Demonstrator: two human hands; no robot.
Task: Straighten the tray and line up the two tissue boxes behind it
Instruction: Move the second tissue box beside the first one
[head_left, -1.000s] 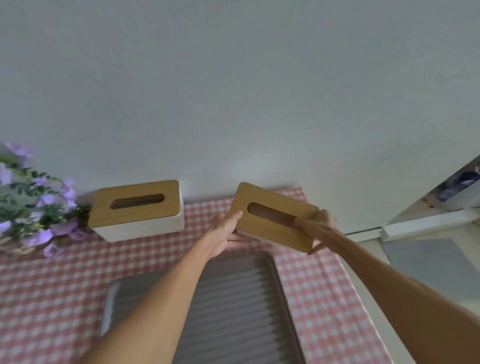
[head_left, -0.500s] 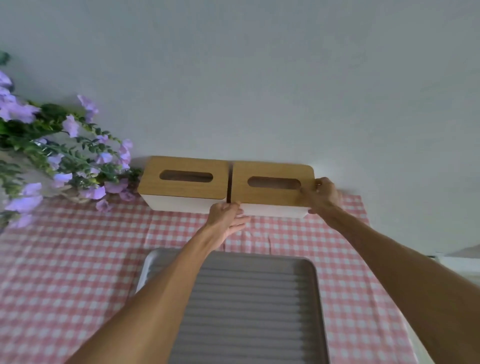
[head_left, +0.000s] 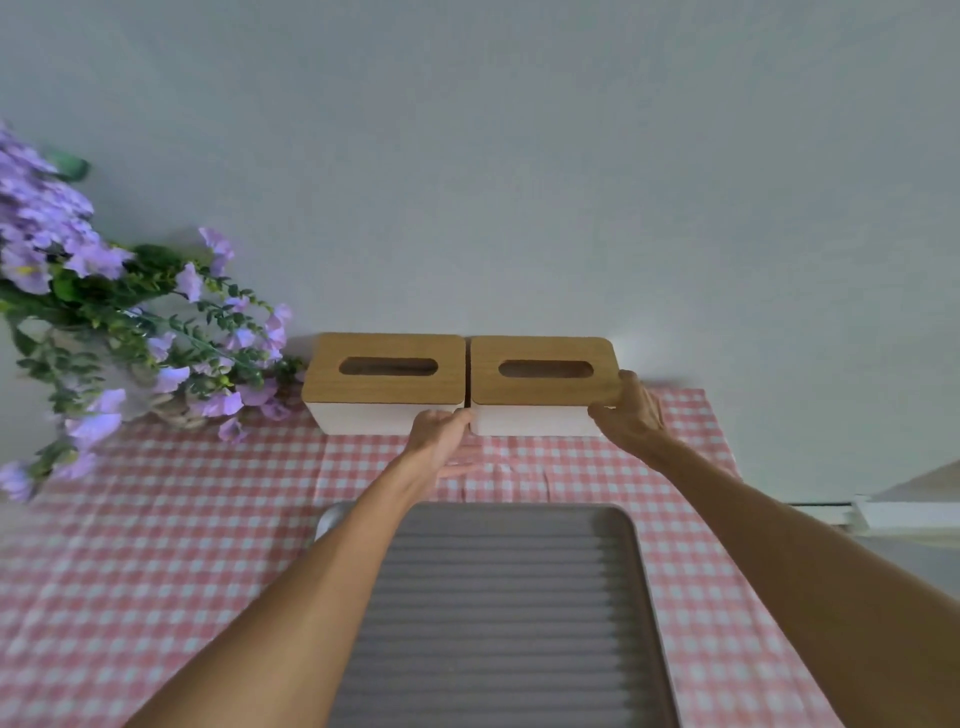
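Two white tissue boxes with wooden slotted lids stand side by side against the wall: the left tissue box (head_left: 387, 382) and the right tissue box (head_left: 543, 382), nearly touching. My right hand (head_left: 626, 410) grips the right box at its front right corner. My left hand (head_left: 441, 434) rests with its fingers against the fronts of the boxes where they meet. A grey ribbed tray (head_left: 636, 561) lies square in front of the boxes, partly covered by my left forearm.
A pink and white checked cloth (head_left: 156, 519) covers the table. A vase of purple flowers (head_left: 104, 312) stands at the back left, close to the left box. The table's right edge (head_left: 737, 467) drops off beside my right forearm.
The right box went from tilted in the air between both hands to standing beside the left box at the wall. My left hand slid to the front of the boxes.
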